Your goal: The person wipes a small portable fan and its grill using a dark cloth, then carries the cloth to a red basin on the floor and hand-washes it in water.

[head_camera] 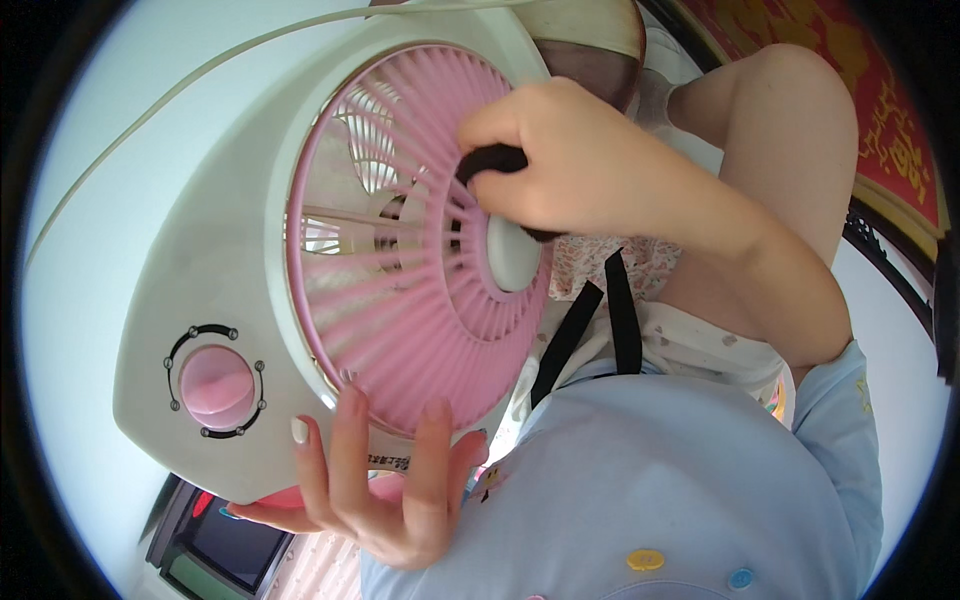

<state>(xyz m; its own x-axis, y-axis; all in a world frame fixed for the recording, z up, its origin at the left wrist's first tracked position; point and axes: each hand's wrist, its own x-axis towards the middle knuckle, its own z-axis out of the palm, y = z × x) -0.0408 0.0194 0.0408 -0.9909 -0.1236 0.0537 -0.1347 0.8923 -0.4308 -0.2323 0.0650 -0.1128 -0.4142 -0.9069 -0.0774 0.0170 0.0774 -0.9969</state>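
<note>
A white electric fan [202, 255] with a round pink grille [390, 330] and a pink knob [217, 386] stands tilted before me. My right hand [570, 161] is closed around a dark cloth or pad [491, 161] and holds it against the grille, just above the white centre cap [514, 255]. With spread fingers, my left hand [382, 480] holds the fan's lower edge, several fingertips lying on the grille's rim and one digit by the casing's bottom edge. Part of the dark item is hidden by my right hand.
A pale cord [187, 79] curves across the upper left. Bare legs [787, 150] extend at the upper right, beside a red and gold patterned surface [892, 112]. Two black straps [622, 315] hang near my lap. A dark-framed object [225, 532] lies at the lower left.
</note>
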